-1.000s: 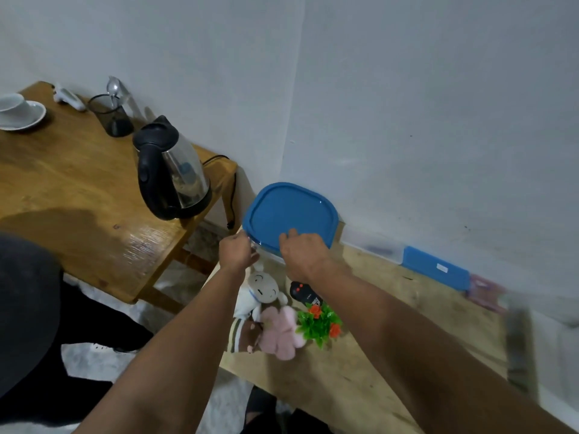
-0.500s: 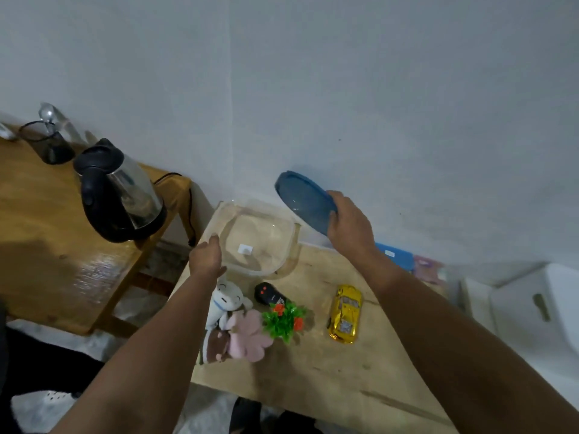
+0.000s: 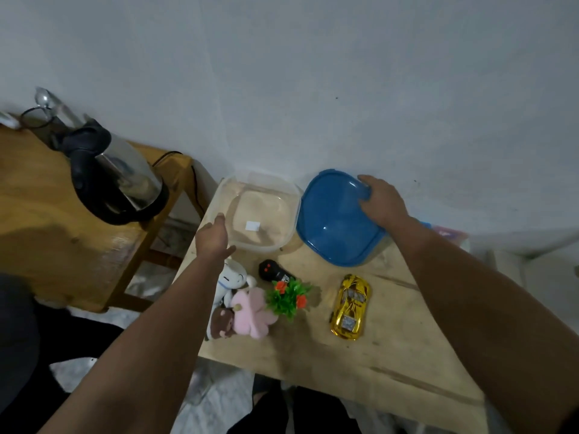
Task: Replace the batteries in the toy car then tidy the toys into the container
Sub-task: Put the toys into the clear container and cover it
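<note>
On the desk (image 3: 360, 364), the gold toy car (image 3: 351, 306) lies nearest, left of it a green plant (image 3: 288, 297), plush toys (image 3: 241, 296) and black remote (image 3: 272, 272). Farther, the left hand (image 3: 213, 238), fingers loose and empty, touches the clear container (image 3: 261, 211); the right hand (image 3: 380, 200) clasps the blue lid (image 3: 332, 220) beside it.
</note>
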Available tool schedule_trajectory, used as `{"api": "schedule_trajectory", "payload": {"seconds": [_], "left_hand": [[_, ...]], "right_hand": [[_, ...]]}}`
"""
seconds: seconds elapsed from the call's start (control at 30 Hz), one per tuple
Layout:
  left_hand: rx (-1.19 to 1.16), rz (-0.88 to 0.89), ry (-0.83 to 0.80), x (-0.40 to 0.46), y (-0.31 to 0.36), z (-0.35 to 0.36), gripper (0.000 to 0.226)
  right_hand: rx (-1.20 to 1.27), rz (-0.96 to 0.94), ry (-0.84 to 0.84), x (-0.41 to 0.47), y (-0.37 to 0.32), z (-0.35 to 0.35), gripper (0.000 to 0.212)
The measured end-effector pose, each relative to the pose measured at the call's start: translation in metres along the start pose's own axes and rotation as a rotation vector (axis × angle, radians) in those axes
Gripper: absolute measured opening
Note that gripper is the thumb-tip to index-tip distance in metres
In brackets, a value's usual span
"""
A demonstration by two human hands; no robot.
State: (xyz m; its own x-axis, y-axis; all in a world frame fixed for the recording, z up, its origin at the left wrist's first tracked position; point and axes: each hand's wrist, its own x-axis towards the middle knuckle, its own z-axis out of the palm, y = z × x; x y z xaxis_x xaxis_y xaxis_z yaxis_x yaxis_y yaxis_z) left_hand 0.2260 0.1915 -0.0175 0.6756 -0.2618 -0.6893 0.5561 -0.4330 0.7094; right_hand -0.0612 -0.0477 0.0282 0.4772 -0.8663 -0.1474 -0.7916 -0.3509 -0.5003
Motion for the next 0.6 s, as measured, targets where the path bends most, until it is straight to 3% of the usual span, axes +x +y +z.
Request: {"api": "schedule_trajectory", "payload": {"seconds": [0.1,0.27,0.47,0.6], "left_hand": [[0.002,0.013,-0.007,-0.002,0.001,-0.001,0.058],[0.126,0.134,0.037,-0.020,0.003,-0.005,0.068],[0.499,0.454,0.117,-0.047,0.011,-0.032,0.041],[0.702,0.691,0.055,-0.045,-0.002,-0.070,0.035]], "right_hand": [[-0.265,-0.004,0.096,0.002,-0.006,0.004,0.062],[-0.304,-0.087,0.128,-0.018,-0.018,0.017,0.061],[-0.208,-0.243,0.117,-0.054,-0.057,0.049,0.036],[-0.140,-0.386,0.009,-0.085,-0.105,0.078,0.026]]}}
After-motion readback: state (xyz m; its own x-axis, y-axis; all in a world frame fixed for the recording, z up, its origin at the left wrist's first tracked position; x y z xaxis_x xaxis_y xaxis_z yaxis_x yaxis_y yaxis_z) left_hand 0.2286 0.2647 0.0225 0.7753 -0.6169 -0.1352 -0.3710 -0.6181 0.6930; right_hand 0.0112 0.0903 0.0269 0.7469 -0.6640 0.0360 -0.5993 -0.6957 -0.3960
